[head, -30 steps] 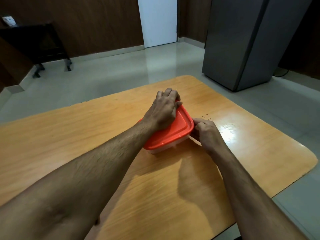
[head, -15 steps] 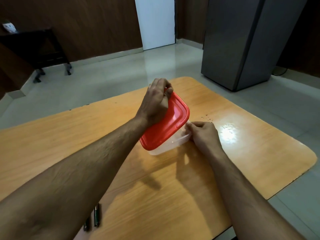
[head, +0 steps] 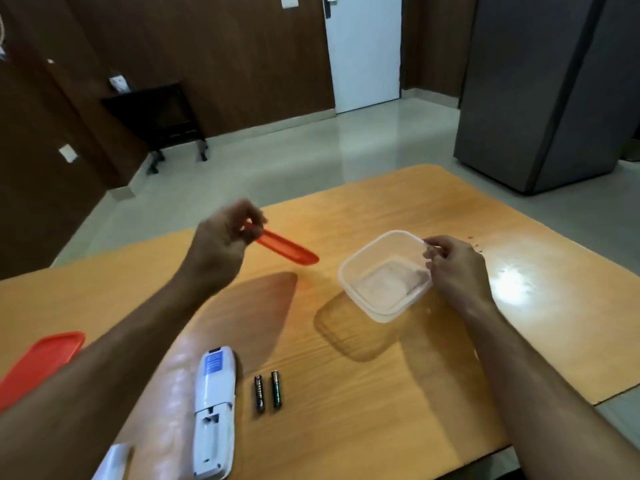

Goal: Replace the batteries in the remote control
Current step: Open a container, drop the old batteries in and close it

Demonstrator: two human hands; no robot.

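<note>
The left hand (head: 221,237), blurred and raised left of the frame's centre, pinches one end of a red lid (head: 284,249) between thumb and fingers; the lid is off the surface and seen nearly edge-on, its free end tilting down toward the right, with its broad shadow on the wood below. The right hand (head: 453,268), right of centre, has its fingertips closed on the far right rim of a clear plastic container (head: 377,282), which sits open on the surface (head: 363,393) and looks to hold nothing, though its cloudy walls make that hard to judge. Near the lower middle of the frame the white remote control (head: 214,410) lies face down on the surface, a blue label on its upper back and its battery compartment open and uncovered. Just right of it two slim batteries (head: 267,391) lie side by side, parallel and slightly apart. At the bottom edge, left of the remote, a pale flat piece (head: 114,462) shows only in part; what it is cannot be told. A second red lid (head: 41,358) lies flat at the left edge, partly behind the left forearm. Beyond the surface stand a grey cabinet (head: 540,91) in the upper right, a white door (head: 363,50) at top centre, and a dark side table (head: 159,116) in the upper left.
</note>
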